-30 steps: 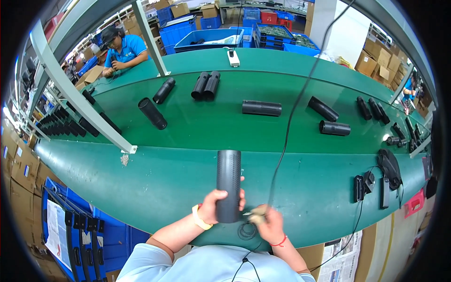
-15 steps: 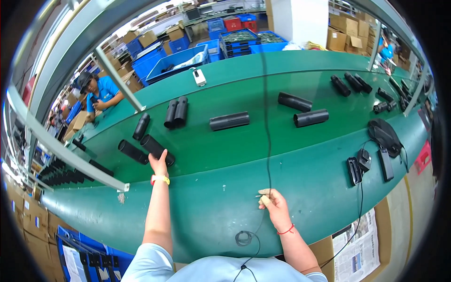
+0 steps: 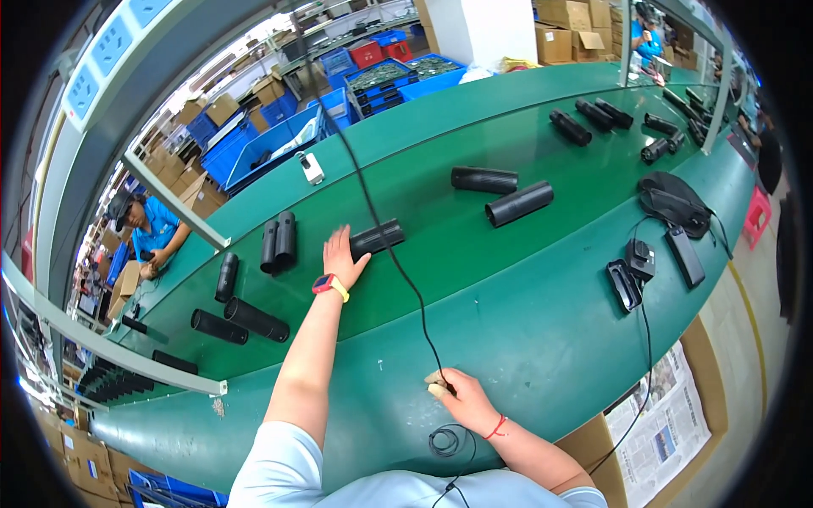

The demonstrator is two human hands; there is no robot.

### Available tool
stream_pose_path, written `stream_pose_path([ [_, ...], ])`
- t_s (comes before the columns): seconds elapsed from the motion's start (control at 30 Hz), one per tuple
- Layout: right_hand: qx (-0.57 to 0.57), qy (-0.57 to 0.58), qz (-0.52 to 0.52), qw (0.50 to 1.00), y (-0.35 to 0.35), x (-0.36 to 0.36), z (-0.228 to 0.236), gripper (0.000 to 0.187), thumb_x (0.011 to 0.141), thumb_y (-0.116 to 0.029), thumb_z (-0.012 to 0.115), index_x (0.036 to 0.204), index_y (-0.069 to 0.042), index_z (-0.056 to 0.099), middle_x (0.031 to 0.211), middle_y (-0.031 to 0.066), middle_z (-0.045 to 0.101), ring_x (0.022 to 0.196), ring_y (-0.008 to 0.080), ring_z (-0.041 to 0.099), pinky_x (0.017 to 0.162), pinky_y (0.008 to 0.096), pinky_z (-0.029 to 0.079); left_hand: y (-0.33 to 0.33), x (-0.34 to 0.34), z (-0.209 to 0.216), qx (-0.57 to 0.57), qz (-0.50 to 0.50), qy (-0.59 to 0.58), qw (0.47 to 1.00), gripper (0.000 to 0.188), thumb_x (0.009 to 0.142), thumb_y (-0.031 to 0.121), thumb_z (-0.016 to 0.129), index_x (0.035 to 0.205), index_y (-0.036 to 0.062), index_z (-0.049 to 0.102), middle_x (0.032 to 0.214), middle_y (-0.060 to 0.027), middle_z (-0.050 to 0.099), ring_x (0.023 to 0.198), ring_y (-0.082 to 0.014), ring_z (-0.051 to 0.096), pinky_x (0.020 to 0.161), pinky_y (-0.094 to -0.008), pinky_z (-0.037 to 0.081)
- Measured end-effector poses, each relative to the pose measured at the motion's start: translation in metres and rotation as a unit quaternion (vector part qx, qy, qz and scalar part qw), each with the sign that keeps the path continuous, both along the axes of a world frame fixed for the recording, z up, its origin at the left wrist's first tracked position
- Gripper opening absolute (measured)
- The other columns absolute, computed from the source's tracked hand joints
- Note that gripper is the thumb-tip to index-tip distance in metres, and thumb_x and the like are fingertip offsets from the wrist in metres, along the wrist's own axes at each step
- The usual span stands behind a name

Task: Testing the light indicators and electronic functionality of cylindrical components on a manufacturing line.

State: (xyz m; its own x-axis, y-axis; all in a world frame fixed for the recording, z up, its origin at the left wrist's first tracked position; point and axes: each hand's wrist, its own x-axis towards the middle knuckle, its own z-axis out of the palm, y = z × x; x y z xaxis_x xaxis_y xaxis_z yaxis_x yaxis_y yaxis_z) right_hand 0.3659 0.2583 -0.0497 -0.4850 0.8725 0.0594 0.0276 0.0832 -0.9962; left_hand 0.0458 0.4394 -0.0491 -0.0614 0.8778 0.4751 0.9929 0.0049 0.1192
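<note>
My left hand (image 3: pixel 342 261) reaches over the green belt with its fingers stretched out, beside the end of a black ribbed tube (image 3: pixel 385 237); touching or not, I cannot tell. Close to my body, my right hand (image 3: pixel 466 403) is pinched, with pale covers on thumb and finger. What it holds is hidden. A black cable (image 3: pixel 373 207) runs down to this hand; whether it is gripped is unclear. More black tubes lie on the belt: one pair (image 3: pixel 258 320) at lower left, another pair (image 3: pixel 286 240) above it, and a crossed pair (image 3: pixel 521 204) to the right.
A small coil of thin cord (image 3: pixel 444 440) lies near my body. On the right sit a black pouch (image 3: pixel 675 205) and a black open case (image 3: pixel 624 286). A white device (image 3: pixel 312 169) rests beyond the belt. Metal posts (image 3: pixel 176 199) frame the left, where another person (image 3: pixel 157 227) works.
My left hand has left the tube at lower left and moved right to the middle one. The view has turned. The thin metallic piece seen in my right fingers no longer shows.
</note>
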Motion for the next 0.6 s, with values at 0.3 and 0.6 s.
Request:
stream_pose_path([
  [0.3,-0.024,0.048,-0.036,0.998,0.004,0.009,0.005,0.016,0.079,0.000,0.056,0.095,0.001,0.058,0.080,0.0046,0.057,0.068,0.0107,0.051,0.061,0.0207,0.041,-0.058,0.042,0.034,-0.229,0.073,-0.603,0.761,0.052,0.078,0.028,0.057,0.118,-0.0023,0.042,0.111,-0.0214,0.051,0.092,-0.0304,0.056,0.076,-0.0346,0.047],
  [0.6,-0.057,0.172,0.065,0.981,-0.020,-0.007,0.015,0.015,0.073,0.007,0.060,0.087,0.003,0.061,0.082,0.0069,0.060,0.067,0.0124,0.053,0.062,0.0206,0.043,-0.250,0.126,0.020,-0.059,-0.152,-0.888,0.430,0.046,0.080,0.017,0.053,0.119,-0.0014,0.039,0.111,-0.0199,0.052,0.090,-0.0241,0.055,0.078,-0.0330,0.047],
])
